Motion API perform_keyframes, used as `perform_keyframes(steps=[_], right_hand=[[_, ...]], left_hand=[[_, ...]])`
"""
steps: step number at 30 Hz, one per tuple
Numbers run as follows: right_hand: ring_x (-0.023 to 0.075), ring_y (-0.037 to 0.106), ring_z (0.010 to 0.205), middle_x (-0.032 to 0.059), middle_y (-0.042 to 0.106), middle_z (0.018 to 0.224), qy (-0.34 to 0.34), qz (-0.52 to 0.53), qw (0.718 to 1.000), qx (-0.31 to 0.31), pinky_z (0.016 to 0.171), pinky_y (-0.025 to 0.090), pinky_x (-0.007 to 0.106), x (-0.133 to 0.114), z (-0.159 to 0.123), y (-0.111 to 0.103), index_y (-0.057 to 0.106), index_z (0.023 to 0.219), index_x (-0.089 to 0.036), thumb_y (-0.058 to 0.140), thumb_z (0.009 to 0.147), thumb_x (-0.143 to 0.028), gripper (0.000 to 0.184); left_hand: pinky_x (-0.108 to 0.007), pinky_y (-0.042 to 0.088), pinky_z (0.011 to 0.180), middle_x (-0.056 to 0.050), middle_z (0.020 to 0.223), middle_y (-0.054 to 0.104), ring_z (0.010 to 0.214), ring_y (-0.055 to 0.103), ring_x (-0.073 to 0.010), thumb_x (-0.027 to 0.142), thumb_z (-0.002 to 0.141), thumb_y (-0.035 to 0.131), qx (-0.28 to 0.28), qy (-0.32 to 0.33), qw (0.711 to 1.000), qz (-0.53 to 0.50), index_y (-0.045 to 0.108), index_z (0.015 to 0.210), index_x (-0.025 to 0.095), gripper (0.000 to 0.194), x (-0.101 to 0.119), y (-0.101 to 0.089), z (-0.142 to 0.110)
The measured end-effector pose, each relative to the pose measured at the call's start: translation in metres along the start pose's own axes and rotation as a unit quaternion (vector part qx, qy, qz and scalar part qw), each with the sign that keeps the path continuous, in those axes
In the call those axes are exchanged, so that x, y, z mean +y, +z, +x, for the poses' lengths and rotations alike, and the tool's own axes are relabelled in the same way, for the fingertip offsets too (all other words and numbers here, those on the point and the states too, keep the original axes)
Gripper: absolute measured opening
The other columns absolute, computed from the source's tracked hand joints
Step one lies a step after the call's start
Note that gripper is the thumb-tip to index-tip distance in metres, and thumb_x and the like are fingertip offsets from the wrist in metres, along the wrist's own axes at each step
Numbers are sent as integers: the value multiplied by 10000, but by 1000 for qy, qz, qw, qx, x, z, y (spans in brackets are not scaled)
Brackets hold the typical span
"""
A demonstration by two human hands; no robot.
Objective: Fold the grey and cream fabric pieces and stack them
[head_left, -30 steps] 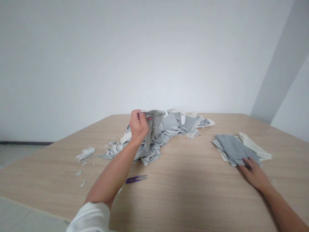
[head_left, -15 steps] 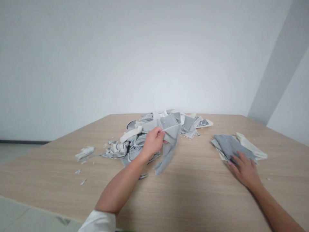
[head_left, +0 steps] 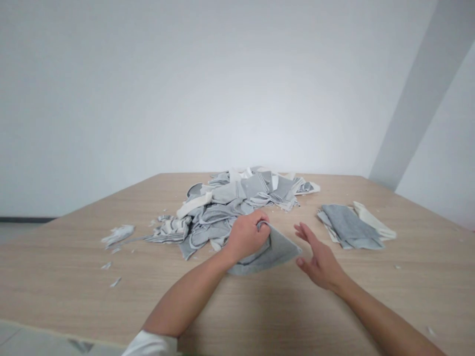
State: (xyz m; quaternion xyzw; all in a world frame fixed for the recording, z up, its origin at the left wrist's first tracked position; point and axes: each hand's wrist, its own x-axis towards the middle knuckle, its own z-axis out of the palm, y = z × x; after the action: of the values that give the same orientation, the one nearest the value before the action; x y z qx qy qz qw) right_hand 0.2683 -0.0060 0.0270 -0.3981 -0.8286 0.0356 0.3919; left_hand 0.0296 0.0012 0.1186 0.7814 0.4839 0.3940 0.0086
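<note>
My left hand [head_left: 248, 235] is closed on the edge of a grey fabric piece [head_left: 280, 249], which hangs in front of the heap of cloth scraps. To its right, my right hand [head_left: 321, 259] is open, thumb and fingers apart, close to the free corner of that fabric and holding nothing. The heap of grey and white fabric scraps [head_left: 222, 217] lies behind my left hand. Further right, a small stack of grey cloth pieces [head_left: 349, 225] rests flat, with a cream cloth [head_left: 374, 222] sticking out beside it.
Wooden table [head_left: 148, 301] in front of a pale wall [head_left: 237, 89]. Striped scraps [head_left: 170, 230] lie at the heap's left side. A tuft of white shreds [head_left: 118, 235] and small lint bits are scattered on the left.
My right hand has left the grey stack and moved left towards the fabric in my left hand. My left hand has come nearer, drawing the grey piece away from the heap.
</note>
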Motion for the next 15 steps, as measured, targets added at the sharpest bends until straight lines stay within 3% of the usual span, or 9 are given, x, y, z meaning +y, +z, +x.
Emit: perform_keyframes(steps=[2,5,7,9,15], right_hand=[[265,606,1021,127,569,1253,11,44,999,-20,781,497,376,-28,12,4,215,1430,-212,550,811,-464,748],[207,638,718,45,690,841,57,53,997,-3,609,466,294,-43,23,5,594,1064,-240,444,885,-415,292],[180,597,615,22,647,677,85,60,994,40,554,425,266,-40,29,-1,625,848,-219,378,917,-393,310],[172,572,590,15,614,624,93,60,991,70,538,406,257,-36,35,-10,609,776,-208,375,918,-402,336],[195,596,701,27,647,744,61,15,993,103,632,436,281,-41,50,-48,610,881,-215,405,906,-407,282]], left_hand=[[-250,381,580,4,668,647,624,576,-154,189,733,472,-16,11,1000,22,646,814,226,196,7,5,-2],[-257,382,584,-5,674,658,635,591,-166,190,725,481,-23,15,998,60,652,854,229,218,11,6,-4],[-258,382,580,-8,673,659,636,595,-169,188,728,479,-13,25,996,88,653,850,227,216,9,4,-3],[-259,391,591,-14,693,666,661,604,-173,182,734,474,12,42,993,110,651,818,223,201,6,1,0],[-259,447,718,-31,785,681,764,622,-166,143,740,449,120,85,987,68,633,800,195,200,8,-8,7]])
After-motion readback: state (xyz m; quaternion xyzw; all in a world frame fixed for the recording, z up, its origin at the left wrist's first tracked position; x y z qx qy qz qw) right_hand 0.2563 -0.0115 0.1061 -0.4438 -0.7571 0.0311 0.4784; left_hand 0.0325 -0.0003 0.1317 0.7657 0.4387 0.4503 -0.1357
